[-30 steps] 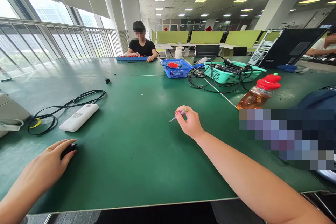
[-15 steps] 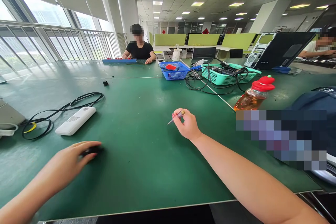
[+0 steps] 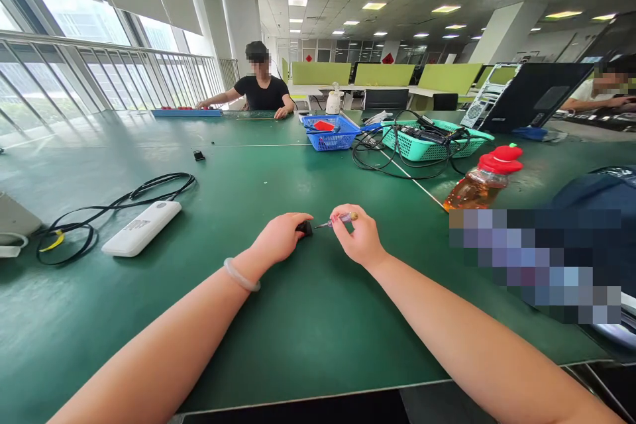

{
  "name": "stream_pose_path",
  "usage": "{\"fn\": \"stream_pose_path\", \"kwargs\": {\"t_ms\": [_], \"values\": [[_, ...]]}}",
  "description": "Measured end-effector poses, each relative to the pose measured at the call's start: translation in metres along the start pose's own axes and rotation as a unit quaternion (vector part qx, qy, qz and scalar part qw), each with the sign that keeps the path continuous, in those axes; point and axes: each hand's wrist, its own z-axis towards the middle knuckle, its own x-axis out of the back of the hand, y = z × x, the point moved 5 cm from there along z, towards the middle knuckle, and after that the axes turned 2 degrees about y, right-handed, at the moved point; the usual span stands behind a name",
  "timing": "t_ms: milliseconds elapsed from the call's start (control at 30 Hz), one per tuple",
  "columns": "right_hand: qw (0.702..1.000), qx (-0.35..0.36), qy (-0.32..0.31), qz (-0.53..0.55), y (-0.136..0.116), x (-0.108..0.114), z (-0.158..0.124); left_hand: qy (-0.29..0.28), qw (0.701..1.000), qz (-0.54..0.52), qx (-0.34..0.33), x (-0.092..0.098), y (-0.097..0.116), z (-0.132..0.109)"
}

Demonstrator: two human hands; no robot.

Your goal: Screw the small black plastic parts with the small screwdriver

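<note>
While pressing a small black part (image 3: 305,228) down on the green table (image 3: 298,338), held the left hand (image 3: 281,238) curled over it, fingertips clamped on its top. Pinched a small screwdriver (image 3: 338,218) between thumb and fingertips of the right hand (image 3: 362,240), tip aimed at the part and all but touching it.

Judged the risks:
- Could have slipped off so small a piece and jabbed the left fingertips, close beside the tip.
- Could have skidded the part across the smooth mat under a sideways push.
- Could have lost grip on so thin a handle.

Noted, well beyond the hands:
- a blue basket (image 3: 332,139) with a red item (image 3: 326,124) inside
- a teal basket (image 3: 422,149) piled with black cables (image 3: 428,133) spilling over its rim
- a red-capped bottle (image 3: 484,182), tilted, part full of amber liquid
</note>
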Motion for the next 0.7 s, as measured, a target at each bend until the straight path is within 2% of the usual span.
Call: {"fn": "stream_pose_path", "kwargs": {"t_ms": [200, 400, 567, 700], "values": [[0.996, 0.085, -0.006, 0.026, -0.019, 0.001, 0.0, 0.032, 0.994, -0.101, 0.019, -0.004, -0.018, -0.004], [0.988, 0.133, -0.075, 0.016, -0.028, -0.013, -0.005, -0.002, 0.988, -0.155, 0.028, -0.004, -0.02, -0.002], [0.984, 0.156, -0.084, 0.008, -0.03, -0.015, -0.008, -0.004, 0.989, -0.148, 0.027, -0.004, -0.019, -0.002], [0.973, 0.198, -0.12, -0.025, -0.035, -0.017, -0.009, -0.007, 0.989, -0.143, 0.03, -0.006, -0.02, -0.002]]}}
